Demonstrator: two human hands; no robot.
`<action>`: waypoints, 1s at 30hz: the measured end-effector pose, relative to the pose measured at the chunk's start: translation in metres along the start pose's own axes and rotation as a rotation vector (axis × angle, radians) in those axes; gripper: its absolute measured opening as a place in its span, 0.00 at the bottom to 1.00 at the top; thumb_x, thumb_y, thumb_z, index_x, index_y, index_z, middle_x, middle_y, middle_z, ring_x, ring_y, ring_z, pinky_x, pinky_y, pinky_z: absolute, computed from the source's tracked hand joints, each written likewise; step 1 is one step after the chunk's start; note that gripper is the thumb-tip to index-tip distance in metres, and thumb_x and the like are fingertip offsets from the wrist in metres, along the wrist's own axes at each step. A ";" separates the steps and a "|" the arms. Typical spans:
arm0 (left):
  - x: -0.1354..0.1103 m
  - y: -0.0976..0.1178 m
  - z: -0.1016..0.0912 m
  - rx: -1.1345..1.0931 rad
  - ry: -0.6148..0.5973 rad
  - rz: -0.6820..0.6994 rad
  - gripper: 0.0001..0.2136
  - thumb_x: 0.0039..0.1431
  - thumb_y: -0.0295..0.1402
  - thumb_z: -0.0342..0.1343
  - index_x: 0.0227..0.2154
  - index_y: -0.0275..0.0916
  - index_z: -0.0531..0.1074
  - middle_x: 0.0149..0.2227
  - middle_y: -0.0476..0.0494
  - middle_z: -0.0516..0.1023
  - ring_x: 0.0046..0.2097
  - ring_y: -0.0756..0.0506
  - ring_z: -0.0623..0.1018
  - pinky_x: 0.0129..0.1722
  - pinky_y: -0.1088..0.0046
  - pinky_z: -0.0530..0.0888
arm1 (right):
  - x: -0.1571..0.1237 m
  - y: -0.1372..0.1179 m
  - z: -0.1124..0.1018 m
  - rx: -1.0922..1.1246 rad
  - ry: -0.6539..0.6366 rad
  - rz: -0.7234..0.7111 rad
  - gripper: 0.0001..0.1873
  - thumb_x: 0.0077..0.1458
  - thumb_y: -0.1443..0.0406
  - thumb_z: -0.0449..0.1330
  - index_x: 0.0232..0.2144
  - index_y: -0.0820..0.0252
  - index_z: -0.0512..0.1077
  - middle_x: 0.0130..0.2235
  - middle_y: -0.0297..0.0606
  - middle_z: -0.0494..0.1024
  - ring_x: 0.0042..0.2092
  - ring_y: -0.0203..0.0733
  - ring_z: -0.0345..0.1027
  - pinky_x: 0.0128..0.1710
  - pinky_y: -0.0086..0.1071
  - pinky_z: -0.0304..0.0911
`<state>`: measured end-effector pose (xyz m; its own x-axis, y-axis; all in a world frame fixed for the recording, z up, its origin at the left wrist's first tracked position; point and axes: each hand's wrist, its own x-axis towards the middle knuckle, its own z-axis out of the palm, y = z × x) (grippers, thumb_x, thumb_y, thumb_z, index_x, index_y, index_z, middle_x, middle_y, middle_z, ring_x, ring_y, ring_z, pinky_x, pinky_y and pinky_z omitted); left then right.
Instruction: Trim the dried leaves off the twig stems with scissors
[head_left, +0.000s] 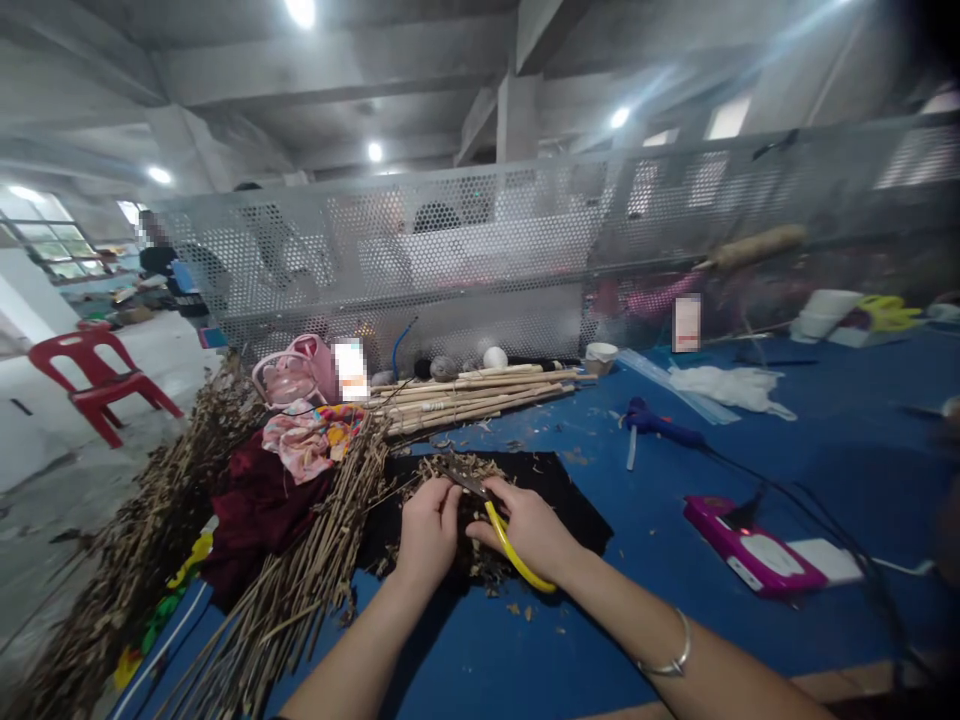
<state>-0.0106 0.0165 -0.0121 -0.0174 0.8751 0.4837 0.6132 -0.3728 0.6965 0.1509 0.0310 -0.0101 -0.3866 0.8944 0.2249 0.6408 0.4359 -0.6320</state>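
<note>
My right hand (529,525) is closed around yellow-handled pliers (517,555), whose dark metal jaws point up and left. The jaw tips reach over the fingers of my left hand (429,530). That hand is closed in a pinch just beside the jaws; what it pinches is hidden. Beneath both hands a heap of dry brown plant bits (487,465) lies on a black cloth (577,510). Left of my left hand is a stack of dried stalks (300,560), with crumpled leaves at their upper ends.
A blue table (510,660) carries wooden sticks (480,395), a purple device (750,550), a glue gun (660,425) with its cable and a white plastic bag (735,388). A perforated metal screen (495,290) stands behind. Left are a pink bag (311,365) and a red chair (97,375).
</note>
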 end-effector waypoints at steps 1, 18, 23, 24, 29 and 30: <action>-0.001 0.001 -0.001 -0.010 0.000 -0.010 0.11 0.59 0.31 0.44 0.29 0.36 0.71 0.28 0.45 0.72 0.31 0.49 0.70 0.32 0.75 0.66 | 0.000 -0.001 0.000 -0.022 -0.004 -0.010 0.20 0.45 0.54 0.61 0.40 0.56 0.67 0.34 0.37 0.73 0.35 0.42 0.67 0.33 0.31 0.59; -0.007 0.007 -0.002 -0.063 0.035 -0.004 0.10 0.58 0.32 0.45 0.29 0.37 0.71 0.28 0.45 0.73 0.32 0.49 0.71 0.33 0.75 0.66 | 0.000 -0.002 0.001 0.061 0.047 -0.124 0.23 0.43 0.54 0.63 0.41 0.57 0.66 0.36 0.39 0.73 0.34 0.41 0.66 0.33 0.30 0.60; -0.006 0.006 0.003 -0.272 0.024 -0.162 0.11 0.59 0.35 0.44 0.32 0.36 0.69 0.28 0.47 0.71 0.30 0.50 0.70 0.31 0.76 0.66 | 0.001 -0.003 0.001 0.068 0.010 -0.104 0.23 0.45 0.53 0.61 0.41 0.58 0.65 0.31 0.35 0.72 0.28 0.37 0.64 0.27 0.27 0.57; -0.006 0.006 0.004 -0.321 0.023 -0.198 0.11 0.59 0.36 0.43 0.32 0.36 0.69 0.27 0.48 0.71 0.29 0.50 0.69 0.30 0.76 0.66 | 0.001 -0.003 0.000 0.047 0.014 -0.114 0.24 0.45 0.52 0.61 0.42 0.58 0.65 0.33 0.37 0.73 0.30 0.38 0.65 0.29 0.28 0.58; -0.005 0.004 0.005 -0.346 0.040 -0.234 0.11 0.59 0.36 0.44 0.30 0.36 0.69 0.25 0.49 0.70 0.28 0.50 0.68 0.29 0.76 0.66 | 0.003 -0.003 0.000 -0.053 0.031 -0.193 0.34 0.41 0.50 0.62 0.47 0.61 0.62 0.44 0.46 0.69 0.45 0.48 0.63 0.45 0.39 0.58; -0.006 0.004 0.005 -0.322 0.045 -0.228 0.11 0.58 0.35 0.44 0.31 0.36 0.69 0.26 0.48 0.71 0.29 0.50 0.69 0.30 0.76 0.66 | 0.003 -0.002 0.000 -0.064 0.029 -0.203 0.35 0.41 0.50 0.62 0.48 0.62 0.61 0.45 0.47 0.68 0.46 0.48 0.62 0.46 0.41 0.57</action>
<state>-0.0045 0.0117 -0.0149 -0.1640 0.9348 0.3149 0.3107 -0.2541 0.9159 0.1481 0.0322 -0.0081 -0.4938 0.7894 0.3646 0.5929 0.6124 -0.5230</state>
